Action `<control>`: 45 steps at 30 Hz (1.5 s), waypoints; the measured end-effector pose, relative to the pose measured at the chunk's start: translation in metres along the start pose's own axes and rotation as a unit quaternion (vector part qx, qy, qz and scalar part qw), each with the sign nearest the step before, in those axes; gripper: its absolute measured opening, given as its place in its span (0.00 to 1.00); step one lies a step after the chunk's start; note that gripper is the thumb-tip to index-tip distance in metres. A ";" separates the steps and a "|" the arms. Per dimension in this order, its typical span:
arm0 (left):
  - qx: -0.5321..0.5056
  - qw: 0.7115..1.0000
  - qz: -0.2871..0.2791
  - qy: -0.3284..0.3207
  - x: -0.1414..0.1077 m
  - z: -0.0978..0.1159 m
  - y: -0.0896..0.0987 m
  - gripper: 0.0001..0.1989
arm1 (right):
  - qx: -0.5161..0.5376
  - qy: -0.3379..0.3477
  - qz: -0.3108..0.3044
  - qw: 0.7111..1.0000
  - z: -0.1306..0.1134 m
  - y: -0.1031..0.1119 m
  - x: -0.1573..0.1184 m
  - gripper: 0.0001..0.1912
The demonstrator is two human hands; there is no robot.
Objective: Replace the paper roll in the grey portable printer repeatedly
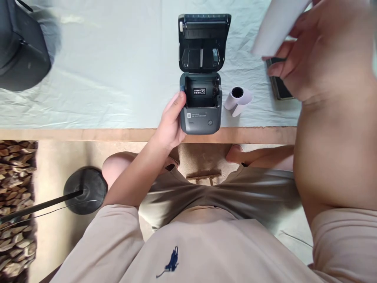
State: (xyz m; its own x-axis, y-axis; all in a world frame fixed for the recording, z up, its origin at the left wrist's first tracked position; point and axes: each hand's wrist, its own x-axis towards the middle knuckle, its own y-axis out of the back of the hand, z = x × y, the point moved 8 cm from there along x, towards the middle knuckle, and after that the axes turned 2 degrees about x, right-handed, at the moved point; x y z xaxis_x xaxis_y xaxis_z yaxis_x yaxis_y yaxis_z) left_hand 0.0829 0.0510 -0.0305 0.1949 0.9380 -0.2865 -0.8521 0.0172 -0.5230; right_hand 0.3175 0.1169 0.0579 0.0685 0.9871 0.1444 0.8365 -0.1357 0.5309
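My left hand (173, 120) grips the left side of a dark grey portable printer (200, 120) near the table's front edge. The printer's lid (203, 43) stands open at the back, and its inner compartment shows a small label and no roll. Just right of the printer, a small white paper roll (232, 100) with a black core has its loose end curling out. At the upper right, my right hand (297, 51) is raised close to the camera, its fingers round a large white object (277, 27), blurred and cut off by the frame's top.
Partly behind my right hand lies a dark flat device (281, 84). A black bag-like object (22, 51) sits at the table's upper left. The pale cloth (118, 70) on the table is wrinkled. Below left are a round black stand base (85, 190) and stacked firewood (17, 177).
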 end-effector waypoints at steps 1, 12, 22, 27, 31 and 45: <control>-0.006 1.000 -0.006 -0.002 0.000 0.001 -0.001 0.15 | 0.046 -0.079 0.034 0.995 0.024 0.001 0.006 0.18; -0.003 1.000 -0.006 0.002 0.000 0.000 0.000 0.14 | -0.163 -0.008 -0.018 0.986 0.039 -0.027 -0.002 0.25; -0.018 1.000 -0.023 -0.001 -0.001 -0.001 -0.003 0.16 | -0.281 0.082 -0.009 0.956 -0.012 -0.010 -0.048 0.23; -0.016 0.996 -0.085 -0.026 -0.002 0.004 -0.010 0.17 | -0.342 0.113 -0.060 0.931 0.015 -0.054 -0.063 0.20; -0.008 0.998 -0.068 -0.017 -0.001 0.002 -0.009 0.18 | -0.282 0.152 -0.058 0.946 0.015 -0.057 -0.062 0.22; -0.015 1.000 0.000 0.007 0.002 -0.002 0.000 0.11 | 0.028 0.262 0.035 0.964 -0.061 -0.036 -0.065 0.31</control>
State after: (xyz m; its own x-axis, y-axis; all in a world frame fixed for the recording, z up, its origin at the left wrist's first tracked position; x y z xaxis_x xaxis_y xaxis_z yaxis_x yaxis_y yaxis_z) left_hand 0.0844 0.0519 -0.0325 0.2009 0.9335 -0.2971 -0.8371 0.0061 -0.5470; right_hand 0.2500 0.0525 0.0799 -0.1464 0.7954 0.5881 0.8684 -0.1814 0.4614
